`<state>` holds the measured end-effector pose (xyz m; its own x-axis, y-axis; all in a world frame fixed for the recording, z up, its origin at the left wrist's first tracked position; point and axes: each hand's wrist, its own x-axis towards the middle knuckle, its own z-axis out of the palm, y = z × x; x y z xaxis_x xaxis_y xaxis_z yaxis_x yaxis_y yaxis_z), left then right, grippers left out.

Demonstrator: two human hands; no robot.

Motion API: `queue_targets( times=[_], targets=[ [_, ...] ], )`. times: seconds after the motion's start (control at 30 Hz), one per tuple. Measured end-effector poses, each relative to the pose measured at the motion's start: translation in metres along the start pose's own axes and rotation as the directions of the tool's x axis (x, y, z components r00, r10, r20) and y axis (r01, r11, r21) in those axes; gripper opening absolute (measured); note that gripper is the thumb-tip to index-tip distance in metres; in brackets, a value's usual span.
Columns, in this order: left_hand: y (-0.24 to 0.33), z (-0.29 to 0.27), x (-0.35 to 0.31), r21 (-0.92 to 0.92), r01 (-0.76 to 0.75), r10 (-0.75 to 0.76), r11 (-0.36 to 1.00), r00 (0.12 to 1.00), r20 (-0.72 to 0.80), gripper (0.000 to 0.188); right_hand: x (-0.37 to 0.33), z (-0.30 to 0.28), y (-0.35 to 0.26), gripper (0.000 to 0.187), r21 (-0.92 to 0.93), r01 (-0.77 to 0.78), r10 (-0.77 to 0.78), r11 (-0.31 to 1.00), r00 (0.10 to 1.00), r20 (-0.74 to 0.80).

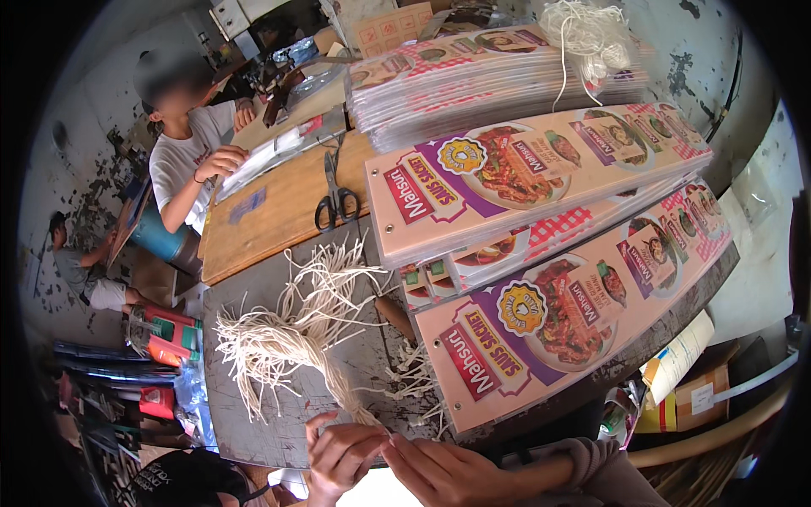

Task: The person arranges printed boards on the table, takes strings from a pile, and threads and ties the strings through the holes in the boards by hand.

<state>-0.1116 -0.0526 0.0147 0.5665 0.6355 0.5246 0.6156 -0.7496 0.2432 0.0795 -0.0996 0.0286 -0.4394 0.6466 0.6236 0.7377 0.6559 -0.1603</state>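
Observation:
At the table's near edge, my left hand [342, 456] and my right hand [443, 469] meet at the fingertips. Both are closed in a pinch on what looks like the end of a thin white cord, mostly covered by the fingers. Just beyond them lies a bundle of cut white cords [287, 351], fanned out at its far end and narrowing toward my hands. To its right are several short knotted cords [414, 372]. Close to my right hand stands a stack of long printed banners [498, 338] with food pictures and eyelets at the corner.
Black-handled scissors [336, 198] rest on a wooden board [287, 211]. Further banner stacks [498, 76] rise behind, topped by a bag of white cord [591, 42]. Across the table a person in a white shirt [182, 156] handles a clear plastic sleeve. Another person [84, 262] sits far left; a black cap [190, 477] shows at lower left.

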Motion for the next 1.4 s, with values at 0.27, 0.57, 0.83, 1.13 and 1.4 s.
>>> queue_targets(
  times=[0.27,0.57,0.83,1.13,1.4],
  targets=[
    [-0.006,-0.002,-0.004,-0.109,0.005,-0.005,0.994,1.000,-0.004,0.018,0.001,0.014,-0.004,0.021,0.112,-0.128,0.128,0.985,0.992,0.010],
    [-0.030,-0.003,0.012,-0.055,0.229,-0.196,0.972,0.916,0.350,0.026,-0.056,-0.039,0.060,0.027,0.963,-0.112,-0.063,0.243,0.989,0.131],
    [-0.026,-0.030,0.051,0.010,0.125,-0.113,0.992,0.860,0.498,0.026,-0.196,-0.196,0.111,0.019,0.709,0.702,0.731,0.076,0.444,-0.518],
    [0.018,0.036,0.083,-0.895,0.441,-0.530,-0.072,0.743,0.409,0.007,-0.071,-0.091,0.094,0.009,0.885,-0.207,0.702,0.417,0.692,-0.169],
    [0.007,0.044,0.067,-0.655,0.754,-0.154,-0.059,0.641,0.752,0.016,0.000,-0.055,0.066,0.023,0.297,-0.445,0.412,0.845,0.895,0.170]
  ],
)
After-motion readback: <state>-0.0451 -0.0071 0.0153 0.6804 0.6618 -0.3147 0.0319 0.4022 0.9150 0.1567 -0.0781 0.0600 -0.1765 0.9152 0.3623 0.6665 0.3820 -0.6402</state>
